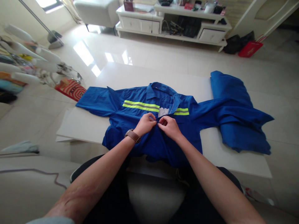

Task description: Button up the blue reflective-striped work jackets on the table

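Observation:
A blue work jacket (133,118) with yellow-green and grey reflective stripes lies front up across a low white table, its sleeves spread to both sides and its collar away from me. Just below the chest stripe, my left hand (146,124) pinches the jacket's front edge. Close beside it on the right, my right hand (170,126) grips the same front edge between thumb and fingers. Above my hands the front gapes, and a pale patch shows inside. Whether a button sits between my fingertips is too small to make out.
Folded blue cloth (243,130) lies under the sleeve at the right end of the white table (235,160). At the left stand a rack with white rods (46,56) and a red patterned bag (70,88). Farther off are a white cabinet (140,25) and a red bag (251,49).

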`<state>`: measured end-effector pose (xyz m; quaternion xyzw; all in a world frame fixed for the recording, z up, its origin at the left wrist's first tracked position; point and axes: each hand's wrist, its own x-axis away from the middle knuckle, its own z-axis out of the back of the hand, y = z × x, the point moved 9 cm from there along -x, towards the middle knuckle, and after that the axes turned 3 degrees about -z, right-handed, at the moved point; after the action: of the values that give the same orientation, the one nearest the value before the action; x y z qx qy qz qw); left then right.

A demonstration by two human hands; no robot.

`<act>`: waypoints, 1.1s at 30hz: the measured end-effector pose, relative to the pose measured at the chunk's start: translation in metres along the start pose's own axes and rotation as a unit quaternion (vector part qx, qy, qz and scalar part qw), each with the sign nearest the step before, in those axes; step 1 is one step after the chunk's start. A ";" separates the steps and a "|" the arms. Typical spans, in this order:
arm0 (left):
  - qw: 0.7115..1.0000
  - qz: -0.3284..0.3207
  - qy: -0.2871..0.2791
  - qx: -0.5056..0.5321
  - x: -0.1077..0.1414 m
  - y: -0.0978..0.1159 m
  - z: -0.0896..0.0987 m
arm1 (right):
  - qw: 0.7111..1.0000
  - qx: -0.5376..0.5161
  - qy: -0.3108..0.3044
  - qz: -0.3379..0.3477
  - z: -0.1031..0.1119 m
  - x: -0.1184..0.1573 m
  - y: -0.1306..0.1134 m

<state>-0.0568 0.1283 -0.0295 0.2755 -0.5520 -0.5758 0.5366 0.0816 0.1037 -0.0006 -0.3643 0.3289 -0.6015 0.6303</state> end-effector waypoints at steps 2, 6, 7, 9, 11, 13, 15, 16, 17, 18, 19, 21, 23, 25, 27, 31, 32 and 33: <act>1.000 0.001 0.001 0.001 0.002 0.002 0.000 | 1.000 0.003 0.002 0.005 0.000 0.000 -0.001; 1.000 -0.002 -0.010 0.011 0.002 0.004 -0.002 | 1.000 0.014 0.011 0.012 0.002 0.000 -0.002; 1.000 -0.004 -0.013 0.014 0.002 0.004 -0.002 | 1.000 0.014 0.012 0.012 0.002 0.000 -0.002; 1.000 -0.009 -0.017 0.018 0.001 0.004 -0.003 | 1.000 0.013 0.013 0.008 0.001 0.000 0.000; 0.999 -0.014 -0.023 0.024 0.001 0.004 -0.005 | 1.000 0.012 0.015 0.000 0.001 -0.001 0.002; 0.999 -0.015 -0.030 0.035 0.000 0.003 -0.006 | 1.000 0.010 0.021 -0.012 0.002 -0.001 0.005; 0.998 -0.018 -0.036 0.044 0.001 0.004 -0.008 | 0.999 0.007 0.024 -0.022 0.002 -0.001 0.007; 0.998 -0.022 -0.039 0.047 0.001 0.004 -0.008 | 0.999 0.004 0.024 -0.024 0.002 -0.002 0.007; 0.998 -0.026 -0.041 0.047 0.001 0.005 -0.009 | 0.999 0.002 0.024 -0.024 0.002 -0.002 0.007; 0.998 -0.031 -0.042 0.046 0.001 0.005 -0.009 | 1.000 0.000 0.023 -0.020 0.001 -0.002 0.007; 0.998 -0.035 -0.042 0.042 0.001 0.005 -0.009 | 1.000 0.000 0.020 -0.015 0.001 -0.002 0.006; 0.998 -0.041 -0.040 0.030 0.000 0.005 -0.008 | 1.000 0.002 0.011 -0.009 0.000 -0.001 0.005; 0.998 -0.049 -0.035 0.013 0.000 0.006 -0.007 | 1.000 0.006 -0.004 -0.011 -0.003 -0.001 0.005; 0.998 -0.059 -0.032 -0.004 0.000 0.009 -0.007 | 1.000 0.010 -0.017 -0.018 -0.005 -0.002 0.006; 0.997 -0.068 -0.037 -0.025 0.001 0.012 -0.007 | 0.999 0.017 -0.027 -0.022 -0.006 -0.002 0.007; 0.991 -0.075 -0.062 -0.095 0.005 0.016 -0.010 | 0.998 0.044 -0.043 -0.027 -0.009 0.000 0.008; 0.987 -0.073 -0.073 -0.125 0.007 0.015 -0.011 | 0.997 0.058 -0.051 -0.025 -0.011 0.002 0.008; 0.981 -0.069 -0.087 -0.161 0.009 0.014 -0.012 | 0.995 0.076 -0.064 -0.023 -0.014 0.003 0.008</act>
<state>-0.0436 0.1183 -0.0169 0.1715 -0.4765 -0.7143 0.4830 0.0740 0.0999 -0.0144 -0.3602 0.2331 -0.6145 0.6620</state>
